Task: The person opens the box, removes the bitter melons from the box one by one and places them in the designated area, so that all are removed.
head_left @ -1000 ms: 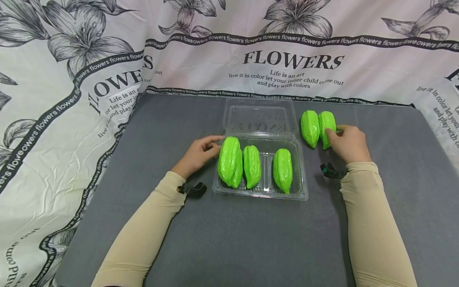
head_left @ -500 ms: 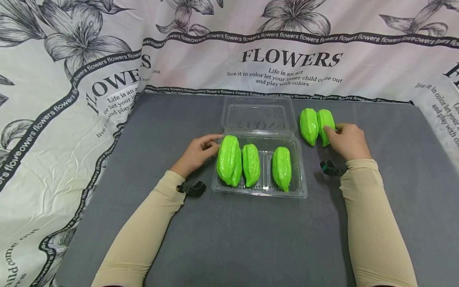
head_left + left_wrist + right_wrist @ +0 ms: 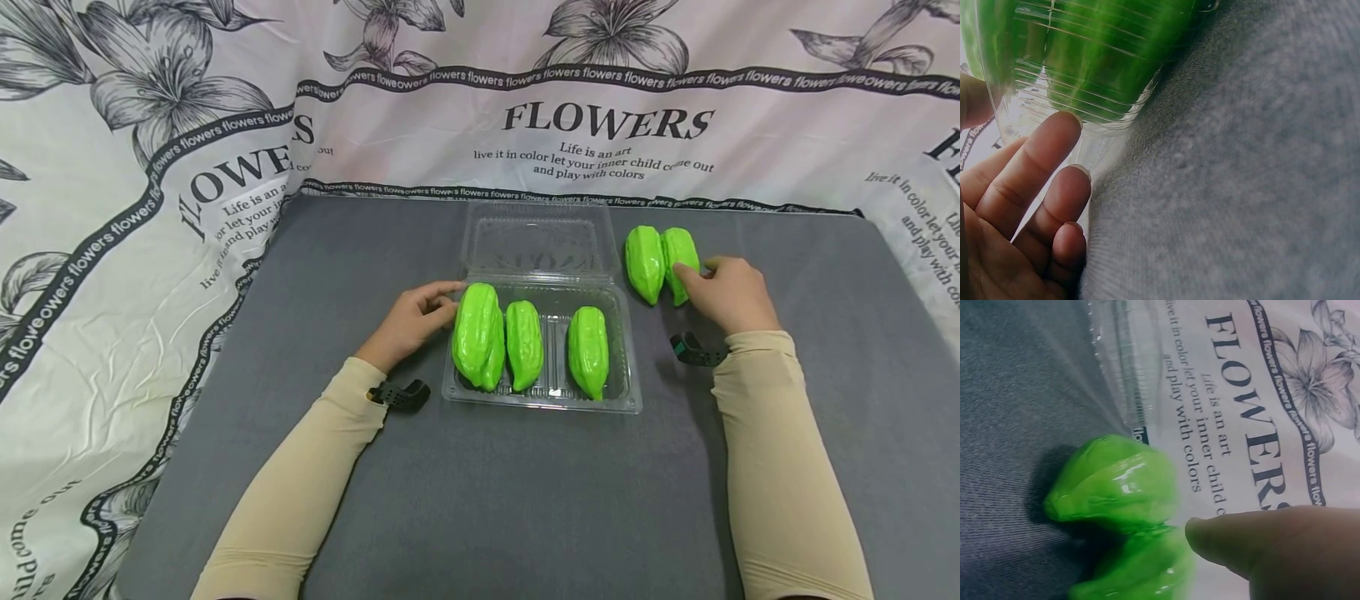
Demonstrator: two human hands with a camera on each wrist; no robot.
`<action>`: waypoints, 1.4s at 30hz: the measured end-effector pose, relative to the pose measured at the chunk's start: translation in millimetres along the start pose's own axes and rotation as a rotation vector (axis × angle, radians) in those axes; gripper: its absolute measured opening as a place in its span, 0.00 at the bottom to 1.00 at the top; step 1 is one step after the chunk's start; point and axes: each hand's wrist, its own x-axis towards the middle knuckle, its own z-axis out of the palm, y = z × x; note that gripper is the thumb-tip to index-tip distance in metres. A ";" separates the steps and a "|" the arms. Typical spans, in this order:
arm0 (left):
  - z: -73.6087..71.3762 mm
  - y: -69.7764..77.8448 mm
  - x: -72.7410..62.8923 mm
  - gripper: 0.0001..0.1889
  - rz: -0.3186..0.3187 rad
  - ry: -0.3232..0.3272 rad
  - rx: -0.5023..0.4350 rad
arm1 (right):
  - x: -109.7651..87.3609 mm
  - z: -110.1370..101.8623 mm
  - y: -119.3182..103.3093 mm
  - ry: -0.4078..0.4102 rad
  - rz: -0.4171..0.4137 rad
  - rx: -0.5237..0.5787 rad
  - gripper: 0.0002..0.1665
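Note:
A clear plastic clamshell box (image 3: pixel 502 402) lies unlatched on the grey table, lid folded back. Inside are a large green star fruit (image 3: pixel 478 337), a smaller one next to it (image 3: pixel 524 346) and a third at the right (image 3: pixel 588 353). My left hand (image 3: pixel 408 323) rests at the box's left side, its fingers loosely extended; in the left wrist view a fingertip (image 3: pixel 1066 125) meets the clear wall. Two more star fruits lie side by side beyond the box's right corner. My right hand (image 3: pixel 731 292) pinches the right one (image 3: pixel 681 250); its far fingers are mostly hidden.
The box's clear lid (image 3: pixel 540 237) lies flat behind its base. The other outside star fruit (image 3: pixel 645 262) touches the pinched one. A white flower-printed cloth (image 3: pixel 420 142) hangs along the back and left of the grey tabletop (image 3: pixel 547 500).
The head view has shifted slightly. Both hands, the box and the star fruits stay practically where they were.

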 end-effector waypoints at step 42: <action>0.0 -3.1 2.2 0.22 0.026 0.009 -0.003 | -47.2 -36.2 -67.3 -0.028 -0.122 -0.052 0.46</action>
